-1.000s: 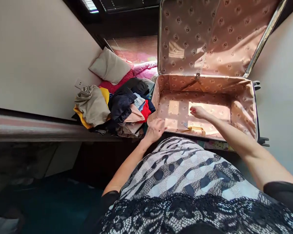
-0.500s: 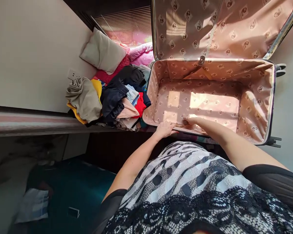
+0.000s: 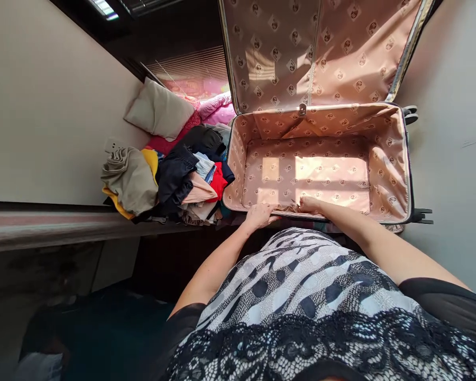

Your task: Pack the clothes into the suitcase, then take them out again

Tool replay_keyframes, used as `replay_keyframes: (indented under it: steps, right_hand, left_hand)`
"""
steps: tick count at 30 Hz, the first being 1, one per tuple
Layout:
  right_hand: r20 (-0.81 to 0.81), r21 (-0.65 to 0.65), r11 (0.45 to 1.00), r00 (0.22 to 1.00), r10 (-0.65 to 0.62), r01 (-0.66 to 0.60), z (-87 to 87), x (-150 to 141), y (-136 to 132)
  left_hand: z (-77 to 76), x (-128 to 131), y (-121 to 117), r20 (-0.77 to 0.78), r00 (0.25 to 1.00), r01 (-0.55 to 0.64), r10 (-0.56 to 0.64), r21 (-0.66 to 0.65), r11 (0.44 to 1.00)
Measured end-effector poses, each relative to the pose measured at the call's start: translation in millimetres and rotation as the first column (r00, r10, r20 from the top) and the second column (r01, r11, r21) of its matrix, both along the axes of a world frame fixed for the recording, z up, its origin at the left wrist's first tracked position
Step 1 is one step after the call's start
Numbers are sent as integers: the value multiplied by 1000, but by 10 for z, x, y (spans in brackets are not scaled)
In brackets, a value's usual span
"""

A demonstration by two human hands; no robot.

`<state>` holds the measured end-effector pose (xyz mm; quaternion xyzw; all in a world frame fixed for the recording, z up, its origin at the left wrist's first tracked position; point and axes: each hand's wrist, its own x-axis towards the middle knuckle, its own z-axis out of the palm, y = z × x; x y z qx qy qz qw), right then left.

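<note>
A large suitcase [image 3: 254, 159] with pink patterned lining lies open in front of me. Its lid [image 3: 285, 58] stands raised at the back, and sunlight falls in patches on the bare bottom. My left hand [image 3: 261, 215] is wrapped over the front rim, left of the middle. Just inside that rim, a little to the right, my right hand [image 3: 310, 204] has its fingers closed at the front wall's lining. What the right fingertips pinch is too small to make out. At the back wall a buckle [image 3: 302, 109] hangs on crossed straps.
Left of the suitcase lies a pile of clothes [image 3: 174, 174] with folded beige trousers [image 3: 133, 177] at its outer side. Behind it rest a pale pillow [image 3: 158, 108] and pink bedding [image 3: 218, 108]. Walls [image 3: 452, 159] close in both sides. Suitcase wheels [image 3: 420, 216] jut right.
My view has shifted, so the suitcase and clothes appear further left and a bit lower. My right hand has drawn back from the bottom to the front wall; my left stays on the rim.
</note>
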<state>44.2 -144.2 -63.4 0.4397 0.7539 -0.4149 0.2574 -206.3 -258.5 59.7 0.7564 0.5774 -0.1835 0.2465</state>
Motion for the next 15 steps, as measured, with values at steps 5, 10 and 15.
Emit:
replay_keyframes:
  steps: [5, 10, 15]
  right_hand:
    - [1, -23, 998, 999, 50, -50, -46, -94, -43]
    - [-86, 29, 998, 995, 50, -47, -34, -211, -31]
    - [-87, -1, 1000, 996, -26, 26, -49, -289, -9]
  left_hand:
    - [6, 18, -3, -23, 1000, -1, 1, -1, 1000]
    - [12, 22, -5, -20, 1000, -10, 10, -1, 1000]
    - [11, 18, 8, -23, 1000, 1, -1, -13, 1000]
